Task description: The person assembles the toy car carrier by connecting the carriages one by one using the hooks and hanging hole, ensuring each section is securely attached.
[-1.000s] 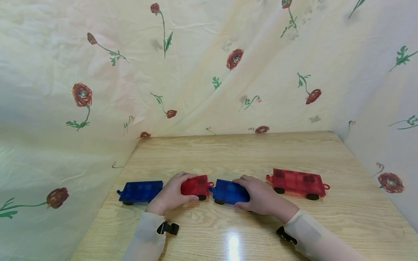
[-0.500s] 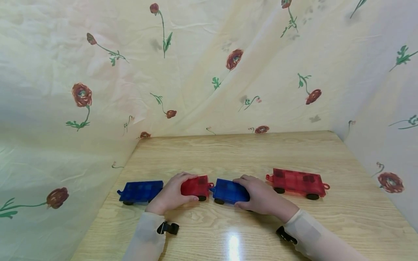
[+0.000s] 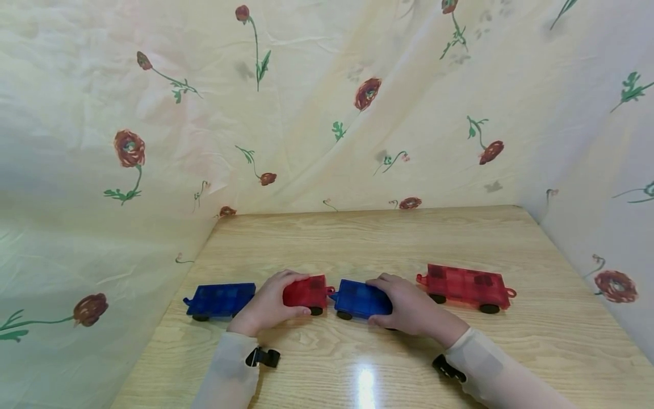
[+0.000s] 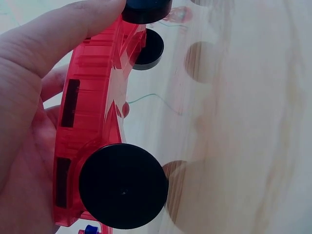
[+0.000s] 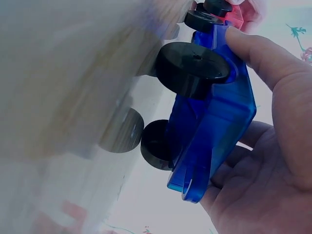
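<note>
The right hand (image 3: 406, 309) clamps thumb and fingers across a blue wagon (image 3: 361, 298); the left hand (image 3: 268, 304) likewise clamps a red wagon (image 3: 305, 292). Between them, the blue hook (image 3: 334, 296) meets the red ring (image 3: 331, 289); seating unclear. Wagons kept level, in line, should couple best. Farther, across the table (image 3: 368, 236), hangs floral cloth (image 3: 301, 113).

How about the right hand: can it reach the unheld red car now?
Probably yes, once it lets go: the right hand grips a blue car, but only tabletop shows between it and the unheld red car.
</note>
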The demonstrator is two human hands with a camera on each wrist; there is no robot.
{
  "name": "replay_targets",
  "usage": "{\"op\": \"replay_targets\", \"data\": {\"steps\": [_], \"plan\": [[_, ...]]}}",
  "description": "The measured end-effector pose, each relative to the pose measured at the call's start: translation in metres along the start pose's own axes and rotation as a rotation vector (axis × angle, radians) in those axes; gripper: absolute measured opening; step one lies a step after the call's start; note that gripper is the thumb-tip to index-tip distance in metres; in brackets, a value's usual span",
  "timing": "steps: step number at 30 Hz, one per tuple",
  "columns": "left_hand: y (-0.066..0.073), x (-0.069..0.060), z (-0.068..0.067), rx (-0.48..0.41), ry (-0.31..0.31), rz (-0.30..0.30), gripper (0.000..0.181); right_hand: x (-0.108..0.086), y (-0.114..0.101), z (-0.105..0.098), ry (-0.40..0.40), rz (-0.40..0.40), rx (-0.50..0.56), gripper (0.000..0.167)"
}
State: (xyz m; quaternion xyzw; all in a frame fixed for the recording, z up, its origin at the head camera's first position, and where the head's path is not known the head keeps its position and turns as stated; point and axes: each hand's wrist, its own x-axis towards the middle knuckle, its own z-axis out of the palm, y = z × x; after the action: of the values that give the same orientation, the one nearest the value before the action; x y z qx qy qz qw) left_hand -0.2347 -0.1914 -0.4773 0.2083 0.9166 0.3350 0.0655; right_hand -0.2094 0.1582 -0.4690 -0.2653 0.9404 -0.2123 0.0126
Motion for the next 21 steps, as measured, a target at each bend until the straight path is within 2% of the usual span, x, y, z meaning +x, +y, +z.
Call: {"op": "replay_targets", "data": {"steps": [14, 21], "plan": [[-0.0005, -0.0002, -0.0004, -0.004, 0.001, 0.001, 0.08, -0.0005, 0.0027, 0.0, -0.013, 0.006, 0.019, 0.075], [-0.001, -0.0008, 0.0011, 0.051, 0.001, -0.001, 0.077, 0.0001, 0.0036, -0.0007, -0.016, 0.012, 0.014, 0.075]]}}
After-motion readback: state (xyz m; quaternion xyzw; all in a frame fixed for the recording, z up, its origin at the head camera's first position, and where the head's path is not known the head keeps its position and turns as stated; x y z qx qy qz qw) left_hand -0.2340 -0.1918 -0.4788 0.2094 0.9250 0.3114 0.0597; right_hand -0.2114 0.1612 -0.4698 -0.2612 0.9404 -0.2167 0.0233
